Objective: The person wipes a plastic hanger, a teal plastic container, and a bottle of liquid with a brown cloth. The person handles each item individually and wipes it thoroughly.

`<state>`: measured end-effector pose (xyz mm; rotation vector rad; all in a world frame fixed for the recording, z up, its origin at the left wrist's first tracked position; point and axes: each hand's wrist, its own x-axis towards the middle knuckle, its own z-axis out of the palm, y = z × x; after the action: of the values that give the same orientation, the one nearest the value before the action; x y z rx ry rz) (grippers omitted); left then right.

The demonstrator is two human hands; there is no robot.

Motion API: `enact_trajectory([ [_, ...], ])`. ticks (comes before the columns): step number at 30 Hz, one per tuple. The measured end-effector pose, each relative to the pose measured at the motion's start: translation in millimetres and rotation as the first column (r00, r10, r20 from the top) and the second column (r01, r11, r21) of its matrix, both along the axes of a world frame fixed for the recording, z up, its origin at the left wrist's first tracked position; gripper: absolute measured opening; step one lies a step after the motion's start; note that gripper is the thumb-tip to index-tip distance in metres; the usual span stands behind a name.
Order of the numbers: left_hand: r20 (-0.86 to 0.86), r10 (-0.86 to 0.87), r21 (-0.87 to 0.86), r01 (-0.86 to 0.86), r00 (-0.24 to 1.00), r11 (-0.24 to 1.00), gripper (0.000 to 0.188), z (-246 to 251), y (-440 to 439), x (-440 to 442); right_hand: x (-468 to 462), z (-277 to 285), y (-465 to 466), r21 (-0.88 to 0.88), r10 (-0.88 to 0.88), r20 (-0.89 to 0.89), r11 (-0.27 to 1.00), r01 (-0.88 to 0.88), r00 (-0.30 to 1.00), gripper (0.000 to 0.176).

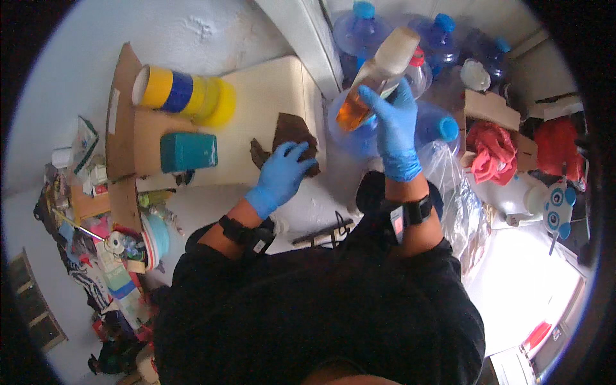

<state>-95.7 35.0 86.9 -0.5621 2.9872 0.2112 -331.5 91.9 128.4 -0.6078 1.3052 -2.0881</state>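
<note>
My right hand (pixel 397 127), in a blue disposable glove, grips a clear bottle of amber liquid (pixel 358 103). The bottle is tilted, its large pale cap (pixel 397 50) pointing to the upper right. My left hand (pixel 281 175), gloved alike, has its fingers curled over a dark brown cloth (pixel 292 127). Under the cloth is a cream-coloured flat top (pixel 250 96), perhaps an appliance lid. The palm hides part of the cloth, and a loose end sticks out to the left.
Several large blue-capped water bottles (pixel 361 29) crowd the back right. A yellow cylindrical container (pixel 211 98), a teal box (pixel 188 152) and cardboard (pixel 120 115) stand at left. A clear plastic bag (pixel 447 192) and a carton with red cloth (pixel 493 149) are by my right arm.
</note>
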Motion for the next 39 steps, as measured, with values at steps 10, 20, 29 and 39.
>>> enact_trajectory([
  [10,-0.11,0.042,0.649,0.04,0.993,0.76,0.017,4,24,89,-5,3,17,-0.007,-0.007,-0.09,1.0,0.007,0.996,0.034],
  [20,0.183,0.446,0.737,-0.423,0.876,0.528,0.028,41,-6,114,1,-1,9,0.011,0.007,-0.048,1.0,-0.006,0.999,0.036],
  [29,-0.359,0.434,0.313,-0.332,0.826,0.89,0.037,106,-131,26,6,3,4,0.041,0.0,-0.047,0.999,0.002,0.999,0.042],
  [39,0.101,0.432,-0.048,-0.429,0.896,0.902,0.048,-10,-195,-29,4,-2,-7,0.129,-0.025,-0.105,0.991,0.039,0.994,0.039],
])
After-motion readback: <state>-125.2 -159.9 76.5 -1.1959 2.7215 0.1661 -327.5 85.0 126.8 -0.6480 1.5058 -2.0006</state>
